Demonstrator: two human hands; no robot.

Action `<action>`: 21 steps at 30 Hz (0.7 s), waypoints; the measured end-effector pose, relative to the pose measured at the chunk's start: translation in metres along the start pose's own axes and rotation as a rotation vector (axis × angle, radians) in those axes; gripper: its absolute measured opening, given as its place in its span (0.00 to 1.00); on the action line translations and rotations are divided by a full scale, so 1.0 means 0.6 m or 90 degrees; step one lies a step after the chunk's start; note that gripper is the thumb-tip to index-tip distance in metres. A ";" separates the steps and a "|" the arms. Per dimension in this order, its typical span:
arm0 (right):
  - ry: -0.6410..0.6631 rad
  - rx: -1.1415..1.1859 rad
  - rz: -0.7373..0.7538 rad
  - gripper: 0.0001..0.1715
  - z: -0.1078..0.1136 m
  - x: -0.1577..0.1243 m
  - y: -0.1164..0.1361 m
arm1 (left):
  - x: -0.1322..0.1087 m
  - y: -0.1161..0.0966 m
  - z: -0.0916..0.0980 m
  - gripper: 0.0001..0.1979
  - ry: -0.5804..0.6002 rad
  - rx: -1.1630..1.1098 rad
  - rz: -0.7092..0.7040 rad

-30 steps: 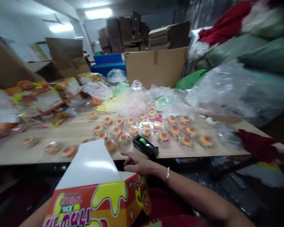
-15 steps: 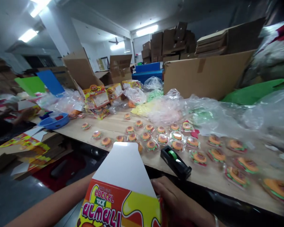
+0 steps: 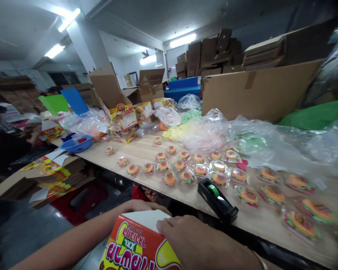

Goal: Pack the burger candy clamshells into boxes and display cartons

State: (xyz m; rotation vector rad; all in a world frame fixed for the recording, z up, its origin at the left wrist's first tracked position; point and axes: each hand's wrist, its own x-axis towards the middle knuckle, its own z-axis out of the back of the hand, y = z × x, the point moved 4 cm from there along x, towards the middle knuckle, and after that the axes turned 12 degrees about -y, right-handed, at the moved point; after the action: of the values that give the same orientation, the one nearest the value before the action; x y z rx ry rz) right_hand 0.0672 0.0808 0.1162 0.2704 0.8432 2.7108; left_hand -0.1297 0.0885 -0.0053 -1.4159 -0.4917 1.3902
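Note:
I hold a colourful candy box [image 3: 135, 245] low in front of me, below the table edge. My right hand [image 3: 194, 242] lies flat over its white top flap, fingers spread and pressing down. My left hand [image 3: 142, 206] wraps round the box's far upper edge. A black tape dispenser [image 3: 217, 195] with a green roll sits on the wooden table [image 3: 138, 150] just beyond my hands. Several wrapped burger-shaped candies [image 3: 198, 169] lie in rows across the table.
Crumpled clear plastic bags [image 3: 242, 135] and large cardboard cartons [image 3: 256, 90] fill the back of the table. A blue bowl [image 3: 76, 144] and flat printed boxes [image 3: 49, 168] lie at left, where another person [image 3: 5, 146] sits. A red stool [image 3: 81, 198] stands under the table.
The box's white flap stood upright before; it is now folded down under my right hand. The view has swung left, and my left hand has come up onto the box's far edge.

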 end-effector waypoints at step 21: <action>0.090 0.256 -0.064 0.16 0.004 -0.013 -0.022 | 0.019 -0.009 -0.017 0.47 0.159 0.324 0.019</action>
State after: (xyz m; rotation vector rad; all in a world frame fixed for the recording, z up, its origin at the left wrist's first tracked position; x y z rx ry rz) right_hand 0.0782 0.0900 0.1094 0.1151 1.4019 2.4701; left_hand -0.1155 0.0964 -0.0082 -1.1542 0.0486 1.2263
